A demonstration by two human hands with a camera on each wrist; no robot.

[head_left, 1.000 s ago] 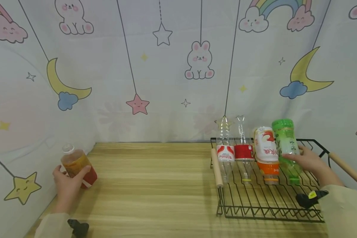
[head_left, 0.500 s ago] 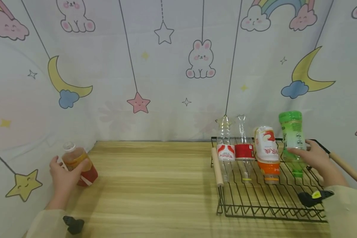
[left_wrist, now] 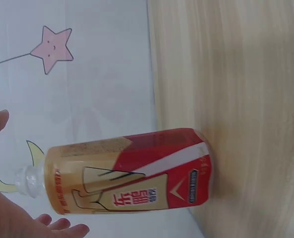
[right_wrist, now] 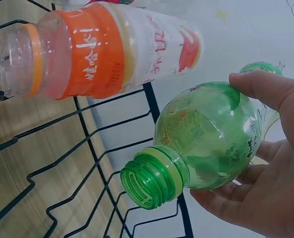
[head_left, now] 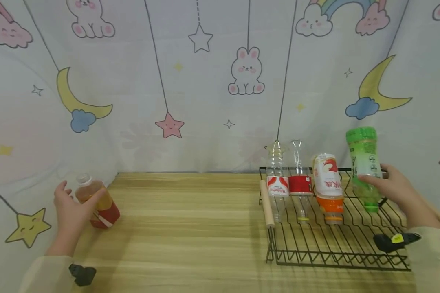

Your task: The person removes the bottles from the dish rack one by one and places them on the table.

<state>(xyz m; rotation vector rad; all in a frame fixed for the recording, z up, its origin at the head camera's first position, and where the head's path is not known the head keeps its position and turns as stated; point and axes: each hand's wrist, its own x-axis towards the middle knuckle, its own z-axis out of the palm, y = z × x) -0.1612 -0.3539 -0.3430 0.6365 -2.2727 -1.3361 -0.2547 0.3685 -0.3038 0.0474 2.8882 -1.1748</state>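
Observation:
A bottle with a red and yellow label (head_left: 109,209) stands uncapped on the table at the left. My left hand (head_left: 70,213) is beside it, thumb and fingers spread apart; the left wrist view shows the bottle (left_wrist: 137,171) standing free of the fingers. On the right, my right hand (head_left: 397,185) grips a green plastic bottle (head_left: 364,156) mouth-down, over the right part of a black wire rack (head_left: 341,266). The right wrist view shows its uncapped green neck (right_wrist: 152,176) above the wires, with the thumb on one side and fingers on the other.
Several other bottles lean mouth-down in the rack: a clear one with a white-red label (head_left: 278,185), a clear one with a red label (head_left: 300,185), and a white-and-orange one (head_left: 328,179). A wooden handle (head_left: 267,203) edges the rack. Patterned cloth (head_left: 205,142) hangs behind.
My right hand has raised the green bottle and moved it right, away from the white-and-orange bottle. My left hand has let go of the red and yellow bottle and shifted left.

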